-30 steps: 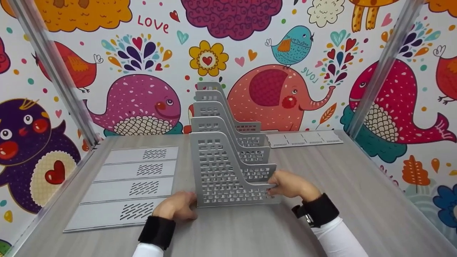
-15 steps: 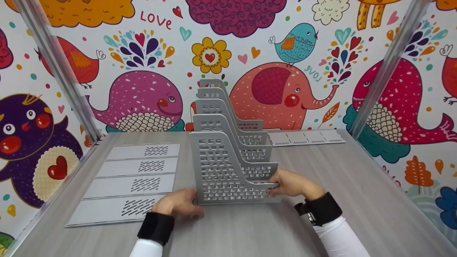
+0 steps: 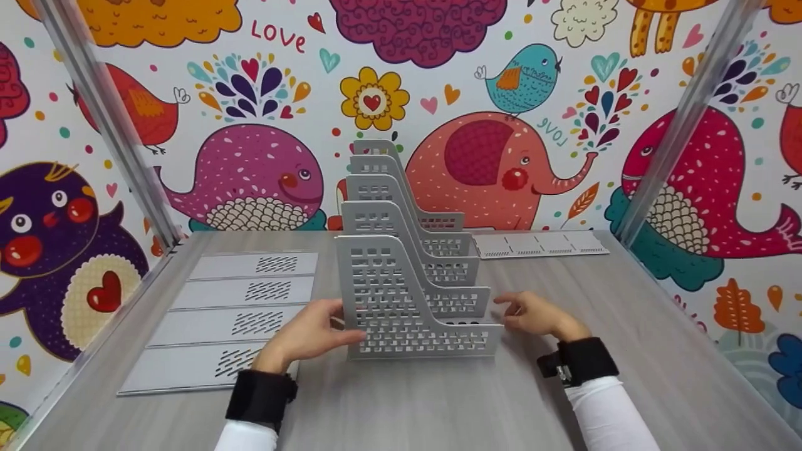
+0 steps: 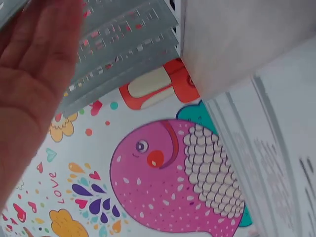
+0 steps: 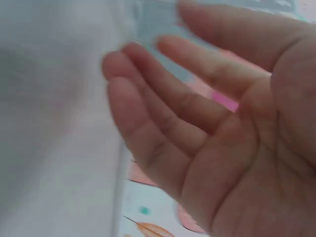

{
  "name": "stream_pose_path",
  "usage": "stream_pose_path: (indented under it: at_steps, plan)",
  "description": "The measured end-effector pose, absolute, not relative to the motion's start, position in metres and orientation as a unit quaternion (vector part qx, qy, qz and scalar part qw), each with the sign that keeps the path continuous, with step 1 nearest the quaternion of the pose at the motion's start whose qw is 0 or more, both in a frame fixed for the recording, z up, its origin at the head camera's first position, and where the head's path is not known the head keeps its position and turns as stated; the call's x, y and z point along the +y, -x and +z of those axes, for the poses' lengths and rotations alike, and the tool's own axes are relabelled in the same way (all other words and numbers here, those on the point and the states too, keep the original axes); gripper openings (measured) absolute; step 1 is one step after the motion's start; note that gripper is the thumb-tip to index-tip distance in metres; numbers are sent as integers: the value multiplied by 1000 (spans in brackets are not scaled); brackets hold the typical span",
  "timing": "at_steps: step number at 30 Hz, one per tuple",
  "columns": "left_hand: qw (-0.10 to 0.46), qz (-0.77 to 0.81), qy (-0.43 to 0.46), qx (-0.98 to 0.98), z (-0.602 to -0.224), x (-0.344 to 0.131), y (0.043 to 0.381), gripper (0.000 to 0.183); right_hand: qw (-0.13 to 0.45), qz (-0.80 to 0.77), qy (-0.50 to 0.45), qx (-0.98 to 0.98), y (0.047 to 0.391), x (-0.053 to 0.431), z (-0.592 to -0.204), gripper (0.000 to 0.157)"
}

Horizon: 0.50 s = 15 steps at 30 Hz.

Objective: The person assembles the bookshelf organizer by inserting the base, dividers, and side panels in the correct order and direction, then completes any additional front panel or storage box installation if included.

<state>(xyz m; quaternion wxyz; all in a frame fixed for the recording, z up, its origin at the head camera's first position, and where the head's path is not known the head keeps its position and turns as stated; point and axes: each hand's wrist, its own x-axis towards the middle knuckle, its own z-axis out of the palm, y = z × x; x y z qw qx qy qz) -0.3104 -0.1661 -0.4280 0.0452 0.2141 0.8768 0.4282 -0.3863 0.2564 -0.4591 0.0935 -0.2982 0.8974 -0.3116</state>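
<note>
A grey perforated magazine file rack (image 3: 413,313) stands upright on the table in the head view, its several sloping dividers one behind another. At the tall left edge of the front panel is my left hand (image 3: 307,335); the thumb lies across the panel's face and the other fingers reach behind it. The left wrist view shows those fingers (image 4: 44,44) extended alongside the slotted dividers (image 4: 133,34). Just off the rack's low right end, my right hand (image 3: 536,316) is apart from it. In the right wrist view its fingers (image 5: 163,118) are loosely bent, with nothing held.
A flat grey panel (image 3: 163,369) with slotted sections lies on the table left of the rack. Another pale slotted strip (image 3: 539,244) lies at the back right. Cartoon-printed walls (image 3: 263,169) and metal posts (image 3: 113,119) enclose the wooden table (image 3: 426,407).
My right hand has let go of the rack's front panel and moved right. My left hand has risen along the left edge, its thumb now over the panel's face.
</note>
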Motion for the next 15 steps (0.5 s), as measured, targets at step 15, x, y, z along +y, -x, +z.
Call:
stream_pose_path:
  at_steps: [15]
  plan:
    - [1,511,-249,823,-434,-162,316,22,-25,-293,291,911,389,232,-474,17]
